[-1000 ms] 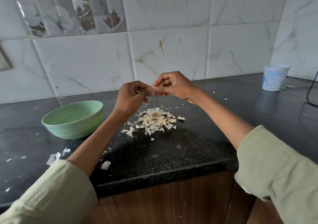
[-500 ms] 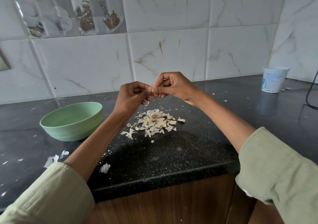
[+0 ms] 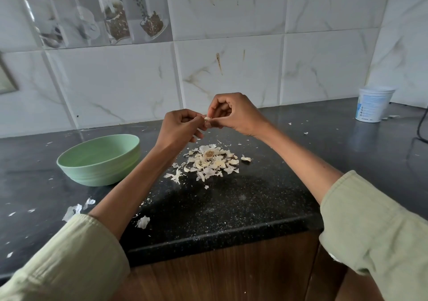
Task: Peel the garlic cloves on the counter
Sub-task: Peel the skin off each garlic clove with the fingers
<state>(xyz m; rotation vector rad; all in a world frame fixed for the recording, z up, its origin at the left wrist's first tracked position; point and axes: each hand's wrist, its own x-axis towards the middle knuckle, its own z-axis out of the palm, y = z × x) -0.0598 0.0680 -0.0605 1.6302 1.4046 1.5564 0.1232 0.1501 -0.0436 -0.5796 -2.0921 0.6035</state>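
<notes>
Both hands are raised above the black counter point(image 3: 231, 203), fingertips meeting. Between them is a small pale garlic clove point(image 3: 207, 118), pinched by my right hand point(image 3: 231, 114) and by the thumb and finger of my left hand point(image 3: 181, 128). Most of the clove is hidden by the fingers. Directly below lies a heap of garlic skins and pieces point(image 3: 212, 160) with a dry root stub in its middle. One loose piece point(image 3: 246, 158) sits just right of the heap.
A green bowl point(image 3: 99, 159) stands left of my left forearm. A white plastic tub point(image 3: 372, 105) sits at the back right near a dark cable point(image 3: 420, 127). Torn skin scraps point(image 3: 73, 211) lie near the front left. The counter's front edge runs below the heap.
Both hands have stayed together over the heap, working the clove; a little more of its pale surface now shows between the fingertips. The view has shifted slightly.
</notes>
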